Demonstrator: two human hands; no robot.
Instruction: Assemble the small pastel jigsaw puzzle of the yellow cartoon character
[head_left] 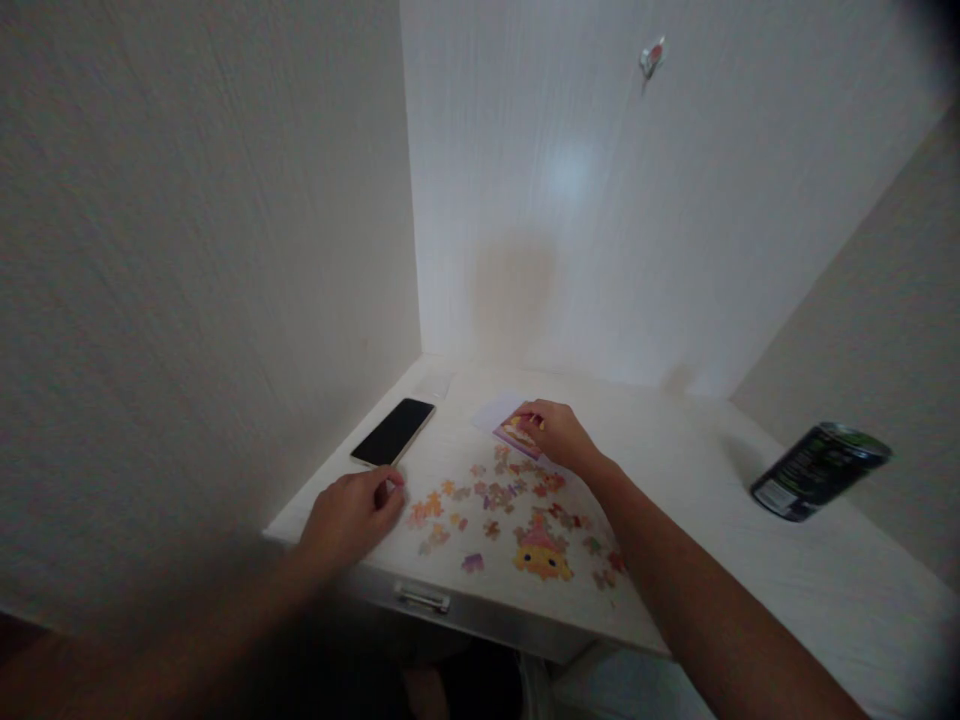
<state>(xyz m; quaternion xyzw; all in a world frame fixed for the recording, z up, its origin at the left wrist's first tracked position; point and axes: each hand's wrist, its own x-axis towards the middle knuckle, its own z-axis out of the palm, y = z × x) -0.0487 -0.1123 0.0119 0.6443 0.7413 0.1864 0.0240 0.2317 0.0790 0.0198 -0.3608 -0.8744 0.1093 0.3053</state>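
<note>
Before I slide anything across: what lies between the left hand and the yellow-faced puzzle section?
In the head view, scattered loose puzzle pieces lie there, including a purple one, with bare tabletop showing between them.

I'd call this a snug desk nook, domestic in feel, though whether in a home or a dormitory I can't tell. Pale, grained walls (262,250) close in on three sides of a white desk (675,470) with a drawer (510,620) in front. A phone (394,432), a drink can (821,472) and loose jigsaw pieces (541,560) share its top, all everyday personal things.
</note>
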